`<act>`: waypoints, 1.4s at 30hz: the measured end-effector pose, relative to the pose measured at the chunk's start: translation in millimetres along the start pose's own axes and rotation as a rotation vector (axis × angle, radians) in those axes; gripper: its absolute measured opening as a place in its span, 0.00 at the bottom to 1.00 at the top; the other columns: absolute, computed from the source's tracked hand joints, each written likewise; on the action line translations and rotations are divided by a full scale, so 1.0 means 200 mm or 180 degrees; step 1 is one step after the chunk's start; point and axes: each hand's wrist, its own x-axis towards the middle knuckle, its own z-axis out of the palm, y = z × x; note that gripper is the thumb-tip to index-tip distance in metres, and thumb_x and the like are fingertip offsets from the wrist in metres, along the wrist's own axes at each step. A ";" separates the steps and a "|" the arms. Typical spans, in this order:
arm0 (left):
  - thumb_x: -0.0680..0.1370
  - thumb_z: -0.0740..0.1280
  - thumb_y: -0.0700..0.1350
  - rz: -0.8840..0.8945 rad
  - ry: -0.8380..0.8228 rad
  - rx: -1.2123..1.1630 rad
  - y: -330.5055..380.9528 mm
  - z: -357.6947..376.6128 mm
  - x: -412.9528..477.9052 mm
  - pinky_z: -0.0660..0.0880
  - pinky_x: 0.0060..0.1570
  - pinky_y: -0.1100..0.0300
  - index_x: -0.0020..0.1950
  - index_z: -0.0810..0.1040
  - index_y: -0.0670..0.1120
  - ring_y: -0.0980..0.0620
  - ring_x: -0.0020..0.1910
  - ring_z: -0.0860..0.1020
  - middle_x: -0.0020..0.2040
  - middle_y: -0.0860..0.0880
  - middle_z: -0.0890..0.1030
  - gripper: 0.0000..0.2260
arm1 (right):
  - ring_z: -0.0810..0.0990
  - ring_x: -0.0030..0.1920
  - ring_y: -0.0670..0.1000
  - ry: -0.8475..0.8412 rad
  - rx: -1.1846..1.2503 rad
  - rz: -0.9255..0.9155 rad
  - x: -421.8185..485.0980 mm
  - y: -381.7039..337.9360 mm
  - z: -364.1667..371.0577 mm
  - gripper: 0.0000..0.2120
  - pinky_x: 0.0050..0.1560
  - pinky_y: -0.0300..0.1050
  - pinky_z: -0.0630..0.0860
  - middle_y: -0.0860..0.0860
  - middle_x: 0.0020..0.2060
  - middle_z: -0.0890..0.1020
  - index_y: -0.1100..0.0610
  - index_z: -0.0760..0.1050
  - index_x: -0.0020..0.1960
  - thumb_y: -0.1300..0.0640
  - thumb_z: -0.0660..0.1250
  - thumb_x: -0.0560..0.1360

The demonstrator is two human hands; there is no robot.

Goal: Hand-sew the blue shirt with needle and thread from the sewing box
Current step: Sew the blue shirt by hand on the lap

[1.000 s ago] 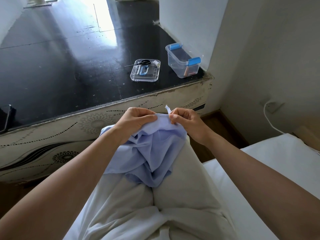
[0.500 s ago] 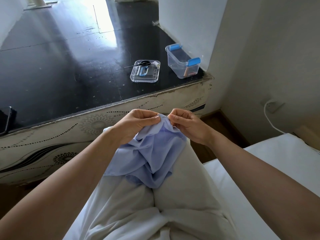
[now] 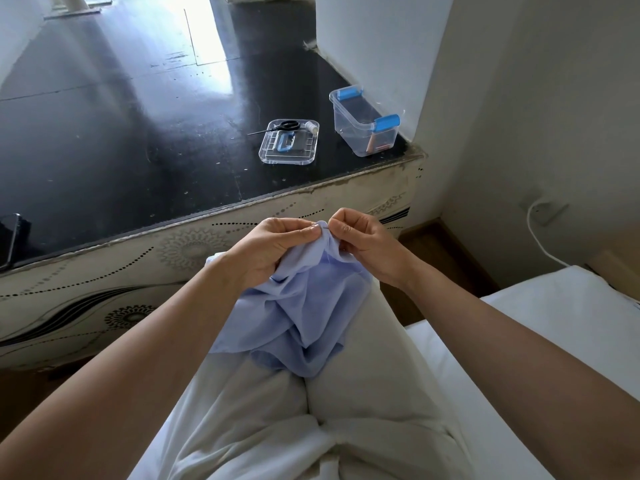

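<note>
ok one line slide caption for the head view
Left hand and right hand pinch the blue shirt over the lap; sewing box open on the table.

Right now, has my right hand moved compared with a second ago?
Yes, slightly. The right hand has edged left along the table's front edge, closing in on the left hand; both pinch the blue shirt.

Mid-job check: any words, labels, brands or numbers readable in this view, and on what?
None can be read.
In the clear sewing box: small packets, any print too small to read.
Its lid with scissors and spool: no legible marking.
On the blue shirt: no label in view.
The phone at the left edge: dark, nothing shown.
</note>
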 end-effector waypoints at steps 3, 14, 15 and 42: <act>0.76 0.69 0.39 -0.0075 0.0132 -0.0142 -0.01 0.02 0.01 0.79 0.42 0.63 0.44 0.86 0.44 0.52 0.40 0.80 0.41 0.45 0.84 0.06 | 0.73 0.38 0.51 0.0038 -0.0027 -0.0068 -0.01 -0.02 0.01 0.14 0.39 0.40 0.72 0.55 0.38 0.75 0.62 0.72 0.48 0.49 0.61 0.77; 0.70 0.77 0.45 -0.0751 0.0745 -0.0098 0.00 0.05 0.03 0.70 0.41 0.57 0.44 0.86 0.46 0.49 0.40 0.77 0.39 0.46 0.82 0.05 | 0.77 0.42 0.46 0.0933 -0.1503 -0.1075 0.04 -0.02 0.00 0.08 0.41 0.36 0.74 0.47 0.43 0.80 0.47 0.77 0.45 0.44 0.69 0.72; 0.68 0.78 0.46 -0.0828 0.0779 -0.0081 0.01 0.05 0.03 0.69 0.39 0.58 0.43 0.86 0.46 0.49 0.39 0.77 0.38 0.46 0.81 0.06 | 0.77 0.41 0.46 0.0895 -0.1584 -0.1119 0.04 -0.03 0.01 0.06 0.40 0.35 0.73 0.47 0.42 0.80 0.48 0.78 0.45 0.46 0.71 0.72; 0.72 0.75 0.44 -0.0512 0.1545 -0.1282 -0.03 -0.05 0.09 0.80 0.41 0.53 0.49 0.83 0.41 0.41 0.43 0.78 0.50 0.38 0.82 0.10 | 0.65 0.27 0.44 -0.0824 0.0662 0.1223 -0.06 -0.20 0.02 0.05 0.27 0.35 0.66 0.49 0.30 0.67 0.59 0.70 0.52 0.61 0.56 0.83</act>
